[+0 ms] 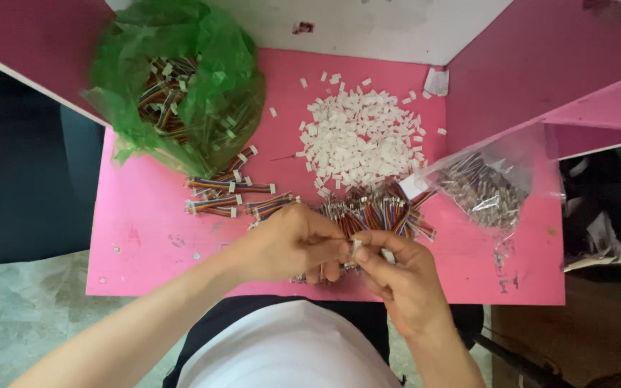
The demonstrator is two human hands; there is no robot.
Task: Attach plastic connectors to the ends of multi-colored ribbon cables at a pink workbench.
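My left hand and my right hand meet at the near edge of the pink table. Between their fingertips sits a small white plastic connector with a short multicoloured ribbon wire; both hands pinch it. Just beyond my fingers lies a loose bundle of coloured wires. Further back is a heap of small white connector housings. Several finished wire pieces with white ends lie to the left of my left hand.
A green plastic bag holding more wire pieces sits at the back left. A clear plastic bag of wires lies at the right. Pink partition walls rise at the back right and left. My white shirt fills the bottom.
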